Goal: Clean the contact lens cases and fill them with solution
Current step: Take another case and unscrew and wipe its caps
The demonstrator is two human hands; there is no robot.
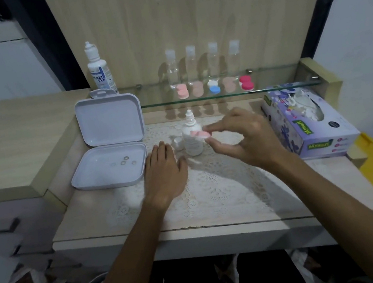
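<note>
You have a pale pink lens case (200, 135) pinched between the thumb and fingertips of your right hand (246, 135), held just above the lace mat in front of the small white dropper bottle (192, 137). That bottle stands upright near the middle of the tabletop with its nozzle bare, and its little white cap (177, 143) sits just left of it. Five more lens cases lie in a row along the front edge of the glass shelf (270, 87): pink (182, 91), pale pink (198, 89), white-and-blue (213, 87), pale pink (229, 83) and red (246, 83). A tall white solution bottle (98, 69) stands capped at the shelf's left end.
</note>
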